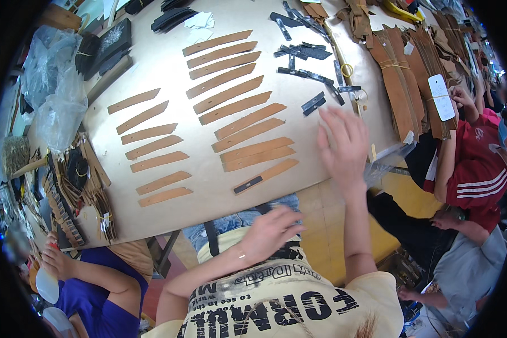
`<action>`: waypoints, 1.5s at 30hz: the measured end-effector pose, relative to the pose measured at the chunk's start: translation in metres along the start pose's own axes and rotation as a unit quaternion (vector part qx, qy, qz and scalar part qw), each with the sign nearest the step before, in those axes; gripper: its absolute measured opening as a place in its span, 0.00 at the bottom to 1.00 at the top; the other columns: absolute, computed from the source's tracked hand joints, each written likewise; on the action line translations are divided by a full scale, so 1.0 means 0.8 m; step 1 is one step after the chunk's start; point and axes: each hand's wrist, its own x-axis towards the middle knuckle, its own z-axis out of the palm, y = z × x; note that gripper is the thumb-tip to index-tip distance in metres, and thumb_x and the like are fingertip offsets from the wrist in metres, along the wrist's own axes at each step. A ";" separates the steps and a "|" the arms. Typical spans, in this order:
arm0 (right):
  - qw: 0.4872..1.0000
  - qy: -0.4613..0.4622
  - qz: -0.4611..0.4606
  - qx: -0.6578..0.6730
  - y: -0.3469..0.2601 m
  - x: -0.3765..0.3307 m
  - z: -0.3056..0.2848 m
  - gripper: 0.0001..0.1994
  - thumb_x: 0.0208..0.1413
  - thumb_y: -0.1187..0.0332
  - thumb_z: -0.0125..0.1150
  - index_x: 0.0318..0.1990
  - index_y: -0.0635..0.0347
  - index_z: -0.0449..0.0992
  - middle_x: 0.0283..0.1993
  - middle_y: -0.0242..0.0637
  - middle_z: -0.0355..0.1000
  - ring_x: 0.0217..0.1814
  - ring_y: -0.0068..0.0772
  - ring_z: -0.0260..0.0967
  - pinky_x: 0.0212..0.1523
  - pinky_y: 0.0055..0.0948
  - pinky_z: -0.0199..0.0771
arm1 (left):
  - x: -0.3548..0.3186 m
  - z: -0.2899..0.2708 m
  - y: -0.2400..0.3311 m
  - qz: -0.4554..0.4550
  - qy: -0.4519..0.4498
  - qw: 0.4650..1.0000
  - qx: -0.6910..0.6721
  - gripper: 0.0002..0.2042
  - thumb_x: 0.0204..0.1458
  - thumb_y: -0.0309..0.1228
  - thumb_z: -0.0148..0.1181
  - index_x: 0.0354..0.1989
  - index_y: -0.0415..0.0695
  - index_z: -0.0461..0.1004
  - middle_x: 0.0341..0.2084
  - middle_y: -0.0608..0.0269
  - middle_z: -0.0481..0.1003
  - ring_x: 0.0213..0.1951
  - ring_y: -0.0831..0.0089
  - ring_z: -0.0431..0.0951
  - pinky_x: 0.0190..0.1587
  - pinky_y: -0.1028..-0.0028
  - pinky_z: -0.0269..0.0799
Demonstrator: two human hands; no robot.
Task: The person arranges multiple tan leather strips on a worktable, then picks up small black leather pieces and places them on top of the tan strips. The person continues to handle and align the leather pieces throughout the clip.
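Observation:
My right hand (345,147) is over the right part of the table, fingers stretched out and holding nothing that I can see. Just beyond its fingertips are small black strips (313,103), with more black pieces (303,52) scattered farther back. My left hand (271,232) hovers in front of my body, short of the table edge; its fingers are slightly blurred, loosely spread, with nothing visible in them. Brown leather strips (235,107) with slanted ends lie in two columns. The nearest strip (279,172) in the right column carries a black piece (248,185) on its left end.
Bundled brown leather pieces (400,79) with a white tag (441,97) lie at the right. Clear plastic bags (53,79) and more bundles (98,217) crowd the left. A yellow ring (347,70) sits near the black pieces. People sit close on both sides.

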 end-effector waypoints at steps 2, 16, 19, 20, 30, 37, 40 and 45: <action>0.997 -0.058 -0.041 -0.044 0.026 0.020 0.001 0.15 0.50 0.76 0.62 0.46 0.50 0.80 0.50 0.34 0.73 0.53 0.38 0.70 0.52 0.37 0.68 | 0.029 0.039 -0.006 0.079 -0.042 0.991 0.095 0.15 0.53 0.27 0.63 0.49 0.39 0.76 0.54 0.49 0.72 0.53 0.61 0.74 0.49 0.67 0.76; 0.990 -0.097 -0.061 0.086 0.047 0.043 0.002 0.04 0.55 0.70 0.62 0.37 0.56 0.76 0.50 0.33 0.74 0.54 0.37 0.69 0.54 0.38 0.64 | 0.058 0.003 0.012 0.161 0.107 0.973 0.129 0.17 0.53 0.30 0.64 0.52 0.43 0.77 0.43 0.56 0.78 0.43 0.63 0.79 0.44 0.67 0.75; 0.977 -0.156 -0.036 0.138 0.034 0.043 -0.016 0.04 0.56 0.70 0.61 0.38 0.56 0.75 0.50 0.31 0.74 0.55 0.37 0.68 0.56 0.37 0.61 | 0.080 -0.030 0.021 0.116 0.282 0.950 0.065 0.21 0.49 0.26 0.68 0.54 0.40 0.75 0.39 0.55 0.77 0.36 0.62 0.80 0.37 0.69 0.78; 0.972 -0.177 -0.033 0.151 0.029 0.043 -0.019 0.04 0.56 0.71 0.61 0.39 0.56 0.74 0.50 0.31 0.74 0.56 0.36 0.68 0.57 0.37 0.60 | 0.090 -0.040 0.023 0.103 0.291 0.950 0.053 0.21 0.49 0.25 0.68 0.53 0.40 0.76 0.39 0.55 0.77 0.35 0.62 0.80 0.38 0.69 0.78; 0.957 -0.219 0.056 0.184 0.008 0.041 -0.015 0.12 0.60 0.69 0.59 0.51 0.54 0.73 0.42 0.36 0.77 0.47 0.38 0.72 0.54 0.36 0.64 | 0.166 -0.083 0.008 0.017 0.206 0.977 -0.044 0.04 0.52 0.23 0.65 0.36 0.38 0.81 0.32 0.59 0.77 0.27 0.76 0.76 0.26 0.77 0.68; 0.925 -0.270 0.179 0.199 0.011 0.044 -0.021 0.21 0.57 0.64 0.64 0.58 0.50 0.72 0.44 0.40 0.76 0.47 0.40 0.72 0.52 0.36 0.66 | 0.151 -0.090 0.009 -0.018 0.261 0.952 -0.160 0.05 0.55 0.23 0.64 0.38 0.36 0.81 0.32 0.65 0.80 0.32 0.83 0.75 0.34 0.83 0.72; 0.976 -0.206 0.057 -0.039 0.005 0.050 -0.038 0.27 0.50 0.57 0.70 0.58 0.49 0.73 0.53 0.41 0.72 0.52 0.43 0.69 0.52 0.39 0.65 | 0.111 -0.096 0.018 -0.075 0.245 0.939 -0.231 0.06 0.56 0.22 0.64 0.39 0.35 0.80 0.33 0.62 0.80 0.32 0.83 0.77 0.34 0.84 0.72; 0.972 -0.177 0.051 0.143 -0.039 0.039 -0.058 0.23 0.47 0.58 0.73 0.50 0.58 0.77 0.57 0.41 0.70 0.52 0.44 0.69 0.55 0.41 0.65 | 0.031 -0.102 0.024 -0.157 0.239 0.905 -0.316 0.06 0.56 0.23 0.63 0.40 0.34 0.80 0.27 0.65 0.80 0.27 0.87 0.76 0.30 0.86 0.70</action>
